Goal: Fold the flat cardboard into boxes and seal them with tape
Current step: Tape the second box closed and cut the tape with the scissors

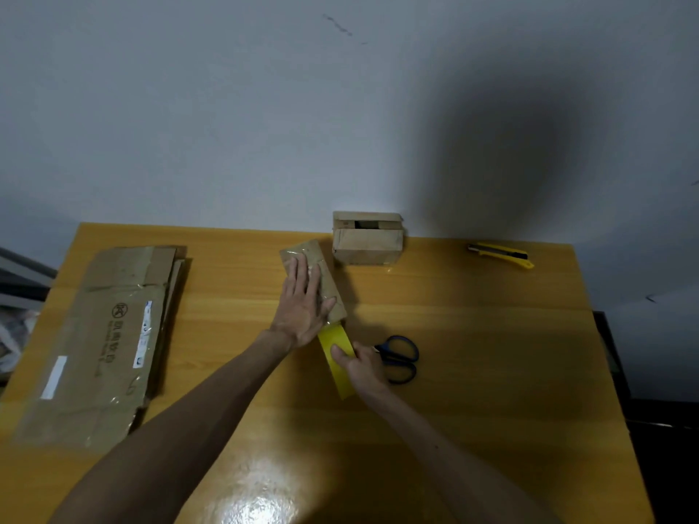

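Note:
A small brown cardboard box (pixel 328 281) lies slantwise on the yellow wooden table (pixel 472 334), its top shiny with tape. My left hand (pixel 304 300) presses flat on it with straight fingers. From the box's near end runs a strip of yellow tape (pixel 333 338) toward me. My right hand (pixel 361 366) grips the tape roll (pixel 342 383) at the strip's near end, thumb on top; the hand hides most of the roll.
A folded box (pixel 367 242) stands at the table's far edge against the wall. Blue-handled scissors (pixel 399 359) lie just right of my right hand. A yellow utility knife (pixel 501 254) rests at the far right. Flat cardboard sheets (pixel 109 334) are stacked at the left.

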